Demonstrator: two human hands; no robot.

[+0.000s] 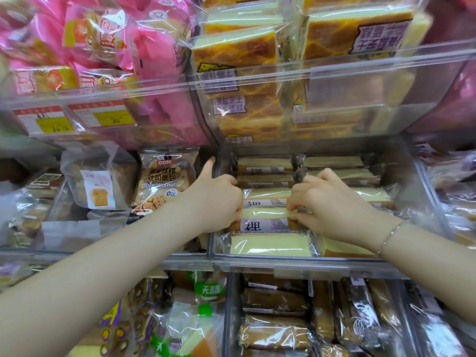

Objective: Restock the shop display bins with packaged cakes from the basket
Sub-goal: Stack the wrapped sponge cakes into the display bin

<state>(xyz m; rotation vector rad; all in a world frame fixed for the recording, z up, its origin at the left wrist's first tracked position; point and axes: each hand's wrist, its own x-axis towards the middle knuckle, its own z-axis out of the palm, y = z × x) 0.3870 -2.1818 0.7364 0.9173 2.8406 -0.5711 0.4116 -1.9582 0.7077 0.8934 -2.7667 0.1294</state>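
Pale packaged cake [265, 212] in bin, left hand [216, 202], right hand [327, 202] pinching its ends

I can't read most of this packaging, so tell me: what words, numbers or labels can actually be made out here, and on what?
"Rye Walnuts" and "0": on the clear bread bag with brown print.
"裡": on the white label of the clear-wrapped pale yellow cake that both hands hold.
"无": on the green-and-white packet in the lower bin.
Yellow price tags on the upper bin front: handwritten, too blurred.
Purple labels on the upper orange-crusted cakes: upside down, unreadable.
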